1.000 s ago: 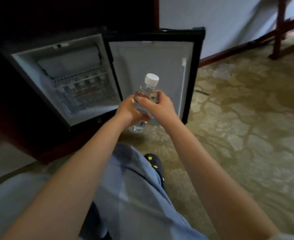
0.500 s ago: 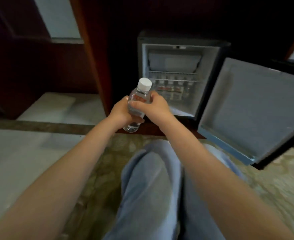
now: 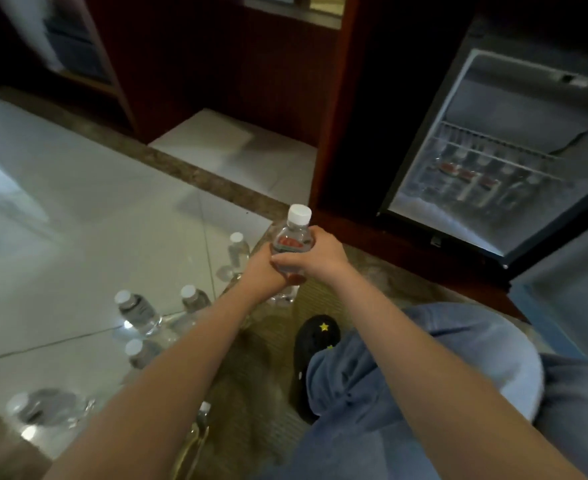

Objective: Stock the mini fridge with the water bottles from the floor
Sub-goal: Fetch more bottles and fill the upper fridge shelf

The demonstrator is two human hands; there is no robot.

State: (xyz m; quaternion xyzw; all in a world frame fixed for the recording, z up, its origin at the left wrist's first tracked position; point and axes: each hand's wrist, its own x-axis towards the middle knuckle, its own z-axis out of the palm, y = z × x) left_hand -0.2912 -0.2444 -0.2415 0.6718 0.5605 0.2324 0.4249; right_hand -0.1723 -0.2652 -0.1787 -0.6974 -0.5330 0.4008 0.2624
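Note:
I hold a clear water bottle with a white cap and red label upright in front of me, above the floor. My left hand grips its lower body and my right hand wraps its middle. Several more bottles stand or lie on the pale tile floor at the left, such as one just left of my hands, another lying down and one beside it. The mini fridge stands open at the upper right, with a row of bottles under its wire shelf.
The fridge door swings out at the right edge. Dark wooden cabinet panels stand left of the fridge. My knees in blue trousers and a black slipper with yellow stars are on the patterned carpet.
My view has swung left: the fridge slid to the upper right and the bottles on the tile floor came into sight. Both hands keep the same hold on the bottle.

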